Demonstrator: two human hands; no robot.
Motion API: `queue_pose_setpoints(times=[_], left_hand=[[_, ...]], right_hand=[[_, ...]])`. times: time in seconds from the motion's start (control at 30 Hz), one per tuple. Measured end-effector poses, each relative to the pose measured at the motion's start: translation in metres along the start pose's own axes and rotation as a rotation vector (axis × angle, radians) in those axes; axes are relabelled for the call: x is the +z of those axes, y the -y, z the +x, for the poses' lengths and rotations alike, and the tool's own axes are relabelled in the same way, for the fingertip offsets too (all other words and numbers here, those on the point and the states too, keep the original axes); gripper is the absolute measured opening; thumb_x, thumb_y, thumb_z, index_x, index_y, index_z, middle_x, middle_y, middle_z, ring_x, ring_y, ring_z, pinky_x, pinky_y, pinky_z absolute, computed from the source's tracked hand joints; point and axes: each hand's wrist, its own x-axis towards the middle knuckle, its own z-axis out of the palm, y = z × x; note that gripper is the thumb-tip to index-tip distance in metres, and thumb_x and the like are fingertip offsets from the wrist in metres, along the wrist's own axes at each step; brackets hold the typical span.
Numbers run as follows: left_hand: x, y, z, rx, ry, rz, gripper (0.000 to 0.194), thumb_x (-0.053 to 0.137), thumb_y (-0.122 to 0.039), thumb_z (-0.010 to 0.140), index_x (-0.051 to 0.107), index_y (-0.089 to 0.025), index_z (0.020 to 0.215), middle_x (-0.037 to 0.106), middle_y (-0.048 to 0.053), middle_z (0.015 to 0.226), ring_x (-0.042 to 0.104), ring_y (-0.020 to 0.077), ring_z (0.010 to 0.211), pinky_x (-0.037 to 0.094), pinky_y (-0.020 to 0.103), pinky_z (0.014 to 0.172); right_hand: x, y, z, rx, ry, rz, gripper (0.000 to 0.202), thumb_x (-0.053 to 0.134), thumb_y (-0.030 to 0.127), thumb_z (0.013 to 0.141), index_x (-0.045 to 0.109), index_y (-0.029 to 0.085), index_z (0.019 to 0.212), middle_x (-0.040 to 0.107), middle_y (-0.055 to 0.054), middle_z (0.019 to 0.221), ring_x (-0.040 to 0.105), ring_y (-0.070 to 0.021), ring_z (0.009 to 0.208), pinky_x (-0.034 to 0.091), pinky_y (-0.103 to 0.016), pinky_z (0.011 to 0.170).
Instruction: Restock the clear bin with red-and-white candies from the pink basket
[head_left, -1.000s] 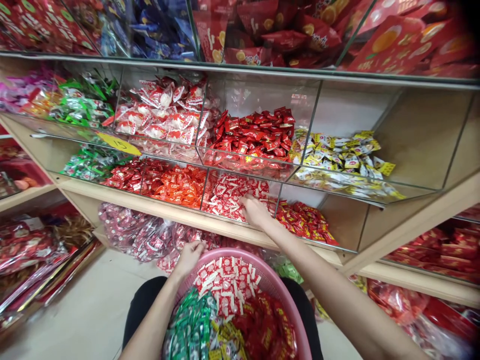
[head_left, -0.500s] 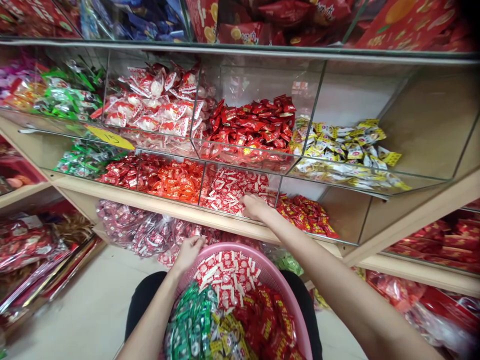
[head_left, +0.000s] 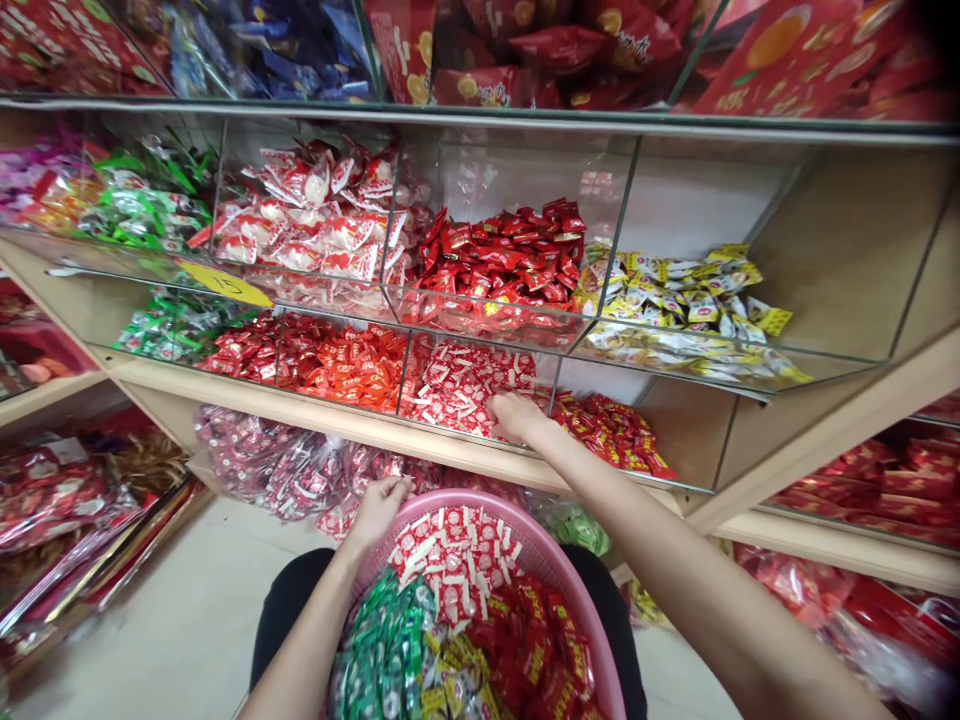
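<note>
My right hand (head_left: pixel 516 416) reaches over the glass front of a lower bin holding small red-and-white wrapped candies (head_left: pixel 457 385). Its fingers are curled down among these candies, and their tips are hidden. At the upper left rim of a pink plastic basket (head_left: pixel 596 600), my left hand (head_left: pixel 384 507) has its fingers pressed together; what they hold, if anything, cannot be made out. Inside the basket, red-and-white candies (head_left: pixel 457 545) lie at the far side, green-wrapped candies (head_left: pixel 386 640) on the left, red-wrapped candies (head_left: pixel 544 650) on the right and yellow-wrapped candies (head_left: pixel 457 680) at the near middle.
Glass dividers separate bins of orange-wrapped candies (head_left: pixel 360 368) and red-and-yellow candies (head_left: pixel 611 430) beside the reached bin. Above it juts an upper glass tier (head_left: pixel 487 312). A wooden shelf edge (head_left: pixel 337 425) runs between my hands. Bagged candies (head_left: pixel 277 460) lie beneath.
My right hand has shifted slightly right and down within the red-and-white candies' bin. The left hand and basket stay almost in place, while the view has tilted a little.
</note>
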Motion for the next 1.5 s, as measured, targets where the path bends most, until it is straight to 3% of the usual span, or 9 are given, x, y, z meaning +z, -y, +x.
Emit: queue_pose_setpoints(times=[0.37, 0.5, 0.6, 0.7, 0.83, 0.93, 1.17, 1.5], left_hand=[[0.000, 0.002, 0.001, 0.002, 0.013, -0.004, 0.037, 0.057, -0.051, 0.068, 0.062, -0.014, 0.064, 0.061, 0.000, 0.057, 0.055, 0.0142, 0.058, 0.040, 0.024, 0.057], [0.000, 0.002, 0.000, -0.003, 0.002, -0.008, 0.036, 0.058, -0.050, 0.067, 0.064, -0.014, 0.066, 0.062, 0.000, 0.059, 0.056, 0.0145, 0.059, 0.041, 0.025, 0.058], [0.001, -0.001, -0.001, 0.000, -0.002, 0.024, 0.036, 0.057, -0.049, 0.068, 0.064, -0.014, 0.067, 0.064, 0.001, 0.061, 0.055, 0.0147, 0.059, 0.041, 0.025, 0.059], [0.002, -0.004, -0.002, 0.009, 0.010, 0.044, 0.036, 0.055, -0.049, 0.070, 0.064, -0.014, 0.066, 0.064, 0.001, 0.062, 0.055, 0.0146, 0.059, 0.041, 0.025, 0.059], [0.004, -0.006, -0.002, -0.013, -0.003, 0.038, 0.036, 0.057, -0.050, 0.068, 0.064, -0.014, 0.066, 0.065, 0.001, 0.064, 0.055, 0.0149, 0.061, 0.041, 0.025, 0.060], [0.003, -0.004, -0.002, -0.022, -0.006, 0.036, 0.036, 0.057, -0.049, 0.068, 0.064, -0.014, 0.067, 0.065, 0.002, 0.065, 0.056, 0.0154, 0.063, 0.042, 0.025, 0.061], [0.002, 0.002, -0.001, -0.010, 0.013, 0.023, 0.032, 0.055, -0.044, 0.072, 0.063, -0.013, 0.072, 0.065, 0.003, 0.069, 0.057, 0.0155, 0.066, 0.042, 0.026, 0.064], [0.002, -0.001, -0.001, -0.003, 0.006, 0.020, 0.033, 0.056, -0.045, 0.069, 0.064, -0.013, 0.068, 0.063, 0.001, 0.061, 0.055, 0.0142, 0.058, 0.040, 0.025, 0.058]], right_hand=[[-0.005, 0.001, -0.005, 0.008, -0.085, 0.054, 0.020, 0.059, 0.024, 0.075, 0.061, 0.016, 0.093, 0.063, -0.010, 0.098, 0.058, -0.0200, 0.091, 0.041, -0.027, 0.070], [-0.017, 0.010, -0.039, -0.133, -0.314, 0.170, 0.025, 0.051, 0.030, 0.084, 0.054, 0.018, 0.105, 0.056, -0.008, 0.107, 0.051, -0.0172, 0.099, 0.038, -0.027, 0.080], [-0.004, 0.020, -0.075, -0.329, -0.444, 0.369, 0.019, 0.049, 0.030, 0.085, 0.052, 0.019, 0.101, 0.055, -0.005, 0.101, 0.050, -0.0164, 0.095, 0.037, -0.027, 0.081], [0.041, 0.026, -0.102, -0.435, -0.284, 0.441, 0.013, 0.052, 0.029, 0.083, 0.053, 0.020, 0.091, 0.055, -0.003, 0.096, 0.050, -0.0166, 0.091, 0.039, -0.028, 0.079], [0.111, 0.030, -0.117, -0.423, -0.055, 0.373, 0.016, 0.059, 0.027, 0.077, 0.055, 0.018, 0.089, 0.056, -0.005, 0.098, 0.051, -0.0185, 0.093, 0.040, -0.029, 0.082], [0.137, 0.035, -0.121, -0.396, 0.032, 0.317, 0.021, 0.061, 0.026, 0.075, 0.057, 0.017, 0.094, 0.056, -0.007, 0.103, 0.049, -0.0204, 0.100, 0.038, -0.031, 0.090], [0.149, 0.046, -0.121, -0.428, 0.062, 0.274, 0.027, 0.061, 0.026, 0.074, 0.056, 0.016, 0.099, 0.054, -0.008, 0.109, 0.048, -0.0224, 0.104, 0.035, -0.035, 0.095], [0.141, 0.049, -0.127, -0.368, 0.063, 0.231, 0.031, 0.063, 0.033, 0.074, 0.056, 0.017, 0.099, 0.056, -0.008, 0.108, 0.050, -0.0244, 0.102, 0.038, -0.036, 0.091]])
